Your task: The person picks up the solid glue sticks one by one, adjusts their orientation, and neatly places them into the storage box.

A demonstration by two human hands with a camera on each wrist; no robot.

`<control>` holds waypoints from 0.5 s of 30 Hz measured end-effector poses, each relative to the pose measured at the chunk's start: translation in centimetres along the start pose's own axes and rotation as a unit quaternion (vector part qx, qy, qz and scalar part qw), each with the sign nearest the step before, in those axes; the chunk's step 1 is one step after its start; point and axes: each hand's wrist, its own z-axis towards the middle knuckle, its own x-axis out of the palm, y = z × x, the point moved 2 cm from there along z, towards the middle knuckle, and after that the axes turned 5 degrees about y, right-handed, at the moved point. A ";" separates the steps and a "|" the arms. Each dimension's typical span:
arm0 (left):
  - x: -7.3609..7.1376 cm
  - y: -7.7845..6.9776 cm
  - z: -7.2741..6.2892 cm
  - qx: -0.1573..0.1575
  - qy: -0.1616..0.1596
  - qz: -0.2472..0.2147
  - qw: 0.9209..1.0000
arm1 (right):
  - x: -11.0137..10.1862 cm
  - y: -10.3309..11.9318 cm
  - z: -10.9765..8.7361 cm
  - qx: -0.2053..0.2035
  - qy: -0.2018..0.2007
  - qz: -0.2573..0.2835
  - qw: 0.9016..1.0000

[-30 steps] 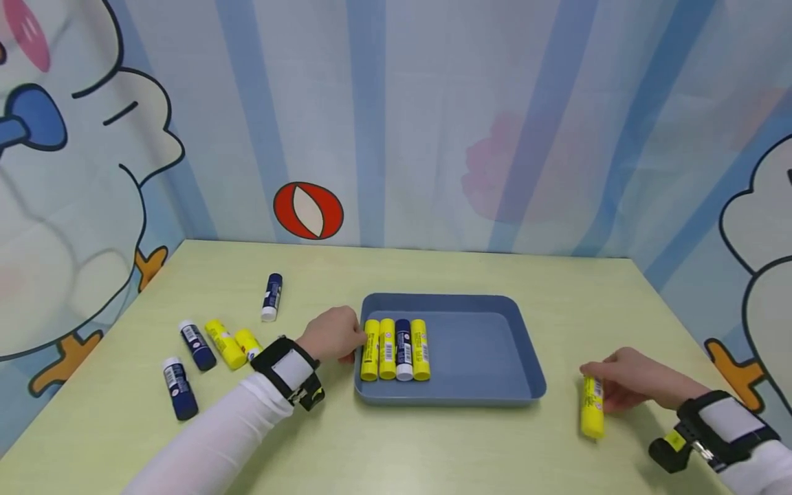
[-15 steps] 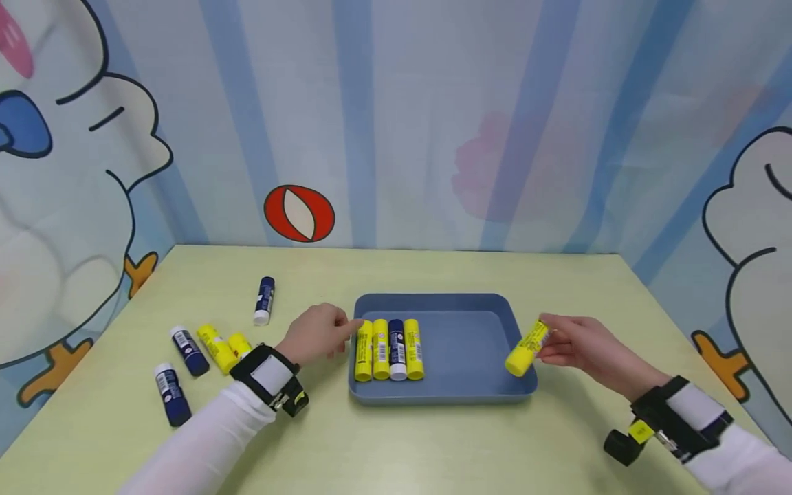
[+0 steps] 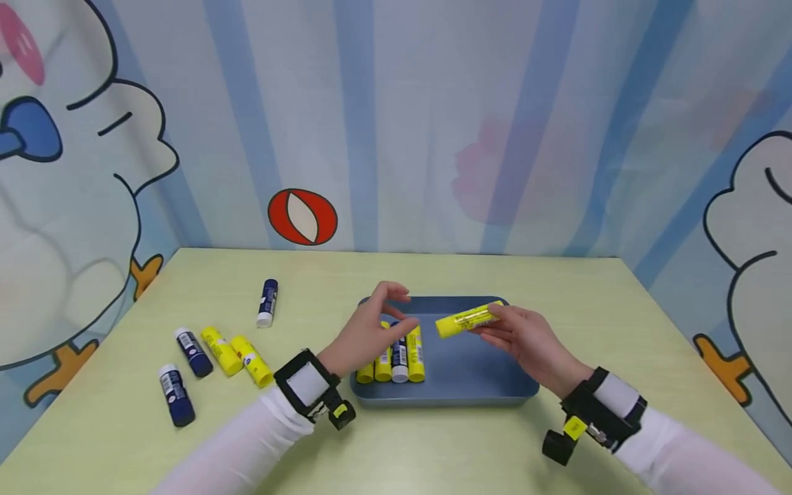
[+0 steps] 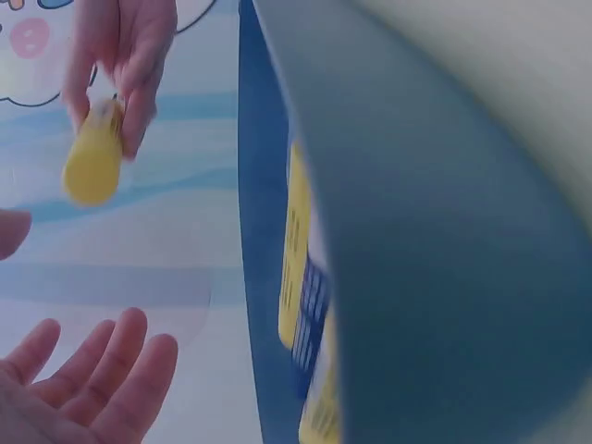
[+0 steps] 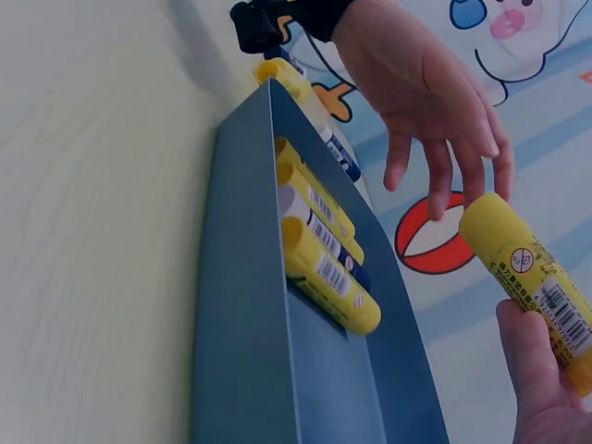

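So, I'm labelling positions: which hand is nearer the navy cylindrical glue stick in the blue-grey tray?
Left. The left hand hangs over the navy glue stick; the right hand is farther right, holding a yellow cylindrical glue stick.

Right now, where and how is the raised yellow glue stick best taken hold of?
Probably take the yellow glue stick by its free end, coming from the left with the left hand: that round end points that way, while the right hand pinches the other end.
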 end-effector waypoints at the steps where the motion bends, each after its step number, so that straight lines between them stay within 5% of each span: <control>1: 0.4 -0.2 0.0 -0.003 0.013 -0.012 1.000 | 0.4 -0.1 0.1 0.000 -0.002 0.000 1.000; 6: 1.6 -0.6 -0.2 -0.016 0.047 -0.044 0.998 | 2.0 -0.3 0.5 -0.002 0.005 -0.002 1.000; 15: 1.6 -0.8 -0.4 0.001 0.041 -0.049 0.998 | 2.8 -0.5 0.7 -0.003 0.014 0.008 1.000</control>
